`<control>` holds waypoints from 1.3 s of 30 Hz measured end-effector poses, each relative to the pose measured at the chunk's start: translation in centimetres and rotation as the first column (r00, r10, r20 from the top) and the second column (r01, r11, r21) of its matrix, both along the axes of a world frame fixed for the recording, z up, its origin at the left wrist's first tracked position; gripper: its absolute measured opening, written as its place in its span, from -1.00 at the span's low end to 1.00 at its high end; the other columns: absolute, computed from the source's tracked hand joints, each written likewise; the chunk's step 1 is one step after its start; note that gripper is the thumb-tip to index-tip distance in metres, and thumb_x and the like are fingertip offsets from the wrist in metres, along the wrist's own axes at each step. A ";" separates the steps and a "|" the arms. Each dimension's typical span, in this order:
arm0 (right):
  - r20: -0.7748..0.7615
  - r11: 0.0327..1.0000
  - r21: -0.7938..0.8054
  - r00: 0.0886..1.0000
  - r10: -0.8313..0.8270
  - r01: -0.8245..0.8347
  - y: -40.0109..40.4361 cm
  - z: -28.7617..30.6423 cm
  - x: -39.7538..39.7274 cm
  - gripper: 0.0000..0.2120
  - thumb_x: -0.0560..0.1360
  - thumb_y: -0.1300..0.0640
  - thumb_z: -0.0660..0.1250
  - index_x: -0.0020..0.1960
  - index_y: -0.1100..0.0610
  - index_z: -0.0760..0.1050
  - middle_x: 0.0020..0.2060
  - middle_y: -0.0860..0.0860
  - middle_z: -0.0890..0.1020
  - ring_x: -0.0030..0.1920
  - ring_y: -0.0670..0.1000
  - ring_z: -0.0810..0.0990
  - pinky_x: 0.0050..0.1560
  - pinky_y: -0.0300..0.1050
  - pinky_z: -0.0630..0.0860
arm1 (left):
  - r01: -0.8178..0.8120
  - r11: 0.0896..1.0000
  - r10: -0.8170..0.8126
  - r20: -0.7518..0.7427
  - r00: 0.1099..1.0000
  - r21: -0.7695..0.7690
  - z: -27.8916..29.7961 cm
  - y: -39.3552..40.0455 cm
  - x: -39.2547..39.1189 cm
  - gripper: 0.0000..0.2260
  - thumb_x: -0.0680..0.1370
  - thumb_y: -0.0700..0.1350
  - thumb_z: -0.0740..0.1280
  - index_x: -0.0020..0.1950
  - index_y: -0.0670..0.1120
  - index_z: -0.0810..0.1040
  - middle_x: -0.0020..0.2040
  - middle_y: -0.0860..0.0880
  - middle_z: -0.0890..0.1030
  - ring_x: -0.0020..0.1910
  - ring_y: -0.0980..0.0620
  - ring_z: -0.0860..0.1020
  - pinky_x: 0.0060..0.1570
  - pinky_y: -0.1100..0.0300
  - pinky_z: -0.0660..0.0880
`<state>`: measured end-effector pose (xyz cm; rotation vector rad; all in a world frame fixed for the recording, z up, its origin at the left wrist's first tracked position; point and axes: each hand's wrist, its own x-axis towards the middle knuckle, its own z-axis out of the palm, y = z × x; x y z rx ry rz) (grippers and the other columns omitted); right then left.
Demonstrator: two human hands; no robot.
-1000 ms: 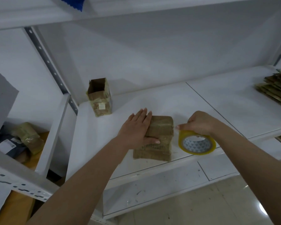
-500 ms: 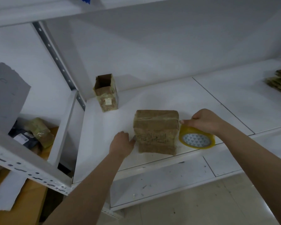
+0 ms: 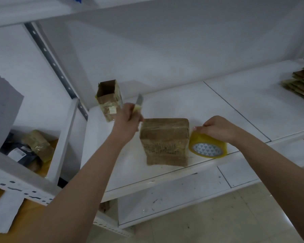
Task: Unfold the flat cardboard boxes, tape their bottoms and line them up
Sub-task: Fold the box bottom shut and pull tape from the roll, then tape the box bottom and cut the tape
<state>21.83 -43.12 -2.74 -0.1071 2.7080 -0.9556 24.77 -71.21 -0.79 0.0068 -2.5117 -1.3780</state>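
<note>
A brown cardboard box [image 3: 164, 141] stands bottom-up on the white shelf [image 3: 209, 106], tape across its top face. My left hand [image 3: 128, 120] grips a small knife [image 3: 139, 102] with its blade pointing up, just left of the box. My right hand [image 3: 216, 128] holds a yellow tape roll [image 3: 207, 146] on edge against the box's right side. An upright open box [image 3: 109, 100] stands at the shelf's back left. A stack of flat boxes [image 3: 300, 83] lies at the far right.
A steel upright [image 3: 54, 64] borders the shelf on the left. Beyond it, a lower shelf holds wrapped parcels [image 3: 32, 149]. A lower shelf board [image 3: 174, 195] and tiled floor [image 3: 218, 221] lie below the front edge.
My left hand left the box's top, dropped to its left side, then rose holding a knife. The right hand stayed on the tape roll by the box.
</note>
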 end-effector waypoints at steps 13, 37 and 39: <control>0.083 0.994 -0.065 0.993 0.088 -0.083 1.1 0.0 -0.9 -0.73 0.54 0.03 0.34 -0.05 0.23 0.65 -0.06 0.14 0.63 -0.03 0.13 0.60 -0.03 -0.03 0.52 | 0.256 0.957 -0.283 0.236 0.930 0.138 -1.0 8.4 -1.8 -0.71 0.67 0.00 0.15 -0.08 -0.13 0.54 -0.30 0.06 0.56 -0.38 0.14 0.47 -0.45 0.36 0.41; -0.109 0.993 0.106 0.991 0.071 -0.060 2.3 1.1 -0.1 -0.78 0.55 -0.09 0.33 -0.04 -0.03 0.71 -0.07 -0.06 0.68 -0.12 -0.07 0.57 -0.16 -0.17 0.46 | 0.560 0.470 -0.209 0.530 0.822 -0.682 3.3 12.5 -2.9 -0.75 0.63 -0.02 0.19 -0.02 -0.10 0.62 -0.19 0.02 0.53 -0.14 0.01 0.50 -0.30 0.20 0.32; -0.139 0.985 0.165 0.988 0.066 -0.042 1.9 1.4 0.2 -0.76 0.56 -0.11 0.30 0.00 -0.03 0.70 -0.02 -0.06 0.68 -0.09 -0.03 0.58 -0.15 -0.15 0.46 | 0.494 0.389 -0.152 0.475 0.867 -0.778 2.9 13.6 -2.5 -0.75 0.63 -0.04 0.18 0.05 -0.13 0.60 -0.20 0.00 0.50 -0.21 0.01 0.48 -0.32 0.20 0.32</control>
